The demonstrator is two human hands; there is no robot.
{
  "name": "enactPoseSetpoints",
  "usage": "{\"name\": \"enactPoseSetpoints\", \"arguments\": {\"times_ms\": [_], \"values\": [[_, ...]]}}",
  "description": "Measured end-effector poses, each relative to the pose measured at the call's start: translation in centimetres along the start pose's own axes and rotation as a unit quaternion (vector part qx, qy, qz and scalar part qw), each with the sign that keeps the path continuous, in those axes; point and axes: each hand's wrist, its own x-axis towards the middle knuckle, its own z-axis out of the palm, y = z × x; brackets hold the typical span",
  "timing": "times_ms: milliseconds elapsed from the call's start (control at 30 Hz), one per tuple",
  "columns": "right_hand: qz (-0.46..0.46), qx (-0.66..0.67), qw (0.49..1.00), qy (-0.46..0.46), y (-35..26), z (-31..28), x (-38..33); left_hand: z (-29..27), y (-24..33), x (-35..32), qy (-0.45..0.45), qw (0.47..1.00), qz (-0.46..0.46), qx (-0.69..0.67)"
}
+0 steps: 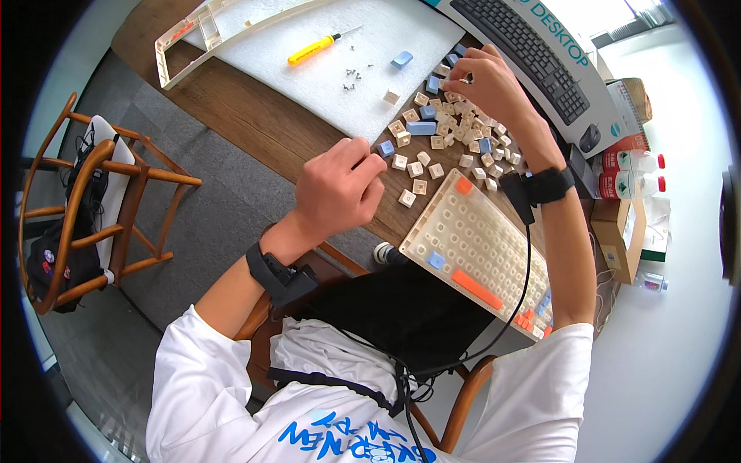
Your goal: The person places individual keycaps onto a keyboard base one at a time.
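My right hand (490, 85) reaches over the far part of a pile of loose keycaps (455, 119), its fingers bent together beside a blue keycap (434, 83). Whatever those fingertips grip is hidden. Raised at the near table edge, my left hand (340, 185) has its fingers curled in, and I cannot see what is inside them. Another blue keycap (386, 149) lies just past its knuckles. Most of the caps are cream, a few are blue. Close to my lap rests a cream keyboard (478, 247) with one blue cap, a long orange bar and several orange and blue caps fitted.
A white foam sheet (332, 92) carries a yellow screwdriver (312, 52), small screws (351, 75) and a cream frame (220, 50). A keyboard box (532, 46) stands at the far right, near red-labelled bottles (625, 174). A cable (527, 270) hangs from my right wrist.
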Motion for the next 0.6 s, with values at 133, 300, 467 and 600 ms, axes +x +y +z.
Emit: {"name": "enactPoseSetpoints", "arguments": {"times_ms": [133,300,467,600], "values": [[0.014,0.001,1.0,-0.005,-0.09,0.17,0.39,0.16,0.1,0.01,-0.001,1.0,0.003,0.004],[0.003,-0.006,1.0,-0.015,-0.3,0.31,0.93,0.08,0.02,-0.07,-0.006,1.0,0.001,0.008],[0.014,0.01,1.0,-0.004,-0.6,0.53,0.62,0.09,-0.03,-0.03,-0.004,1.0,0.002,0.007],[0.052,0.041,0.997,0.027,-1.04,0.49,0.33,0.08,-0.04,-0.07,-0.007,1.0,0.001,0.008]]}}
